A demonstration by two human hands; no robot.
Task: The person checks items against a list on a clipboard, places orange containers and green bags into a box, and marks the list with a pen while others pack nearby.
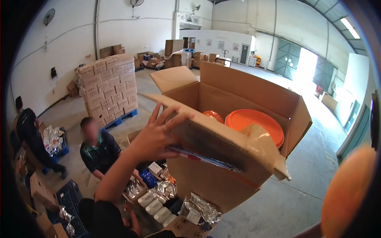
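Blurred orange object (349,194), open carton (214,184), grey floor (278,206), white-walled warehouse (234,20).

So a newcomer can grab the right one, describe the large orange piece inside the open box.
In the foreground stands a tall, open cardboard box with its flaps spread. Look down inside it, past the near flap, to the large orange piece, round with a broad, flattish top. Its neighbour, the other orange item, shows much smaller, at picture left, partly hidden by the flap.
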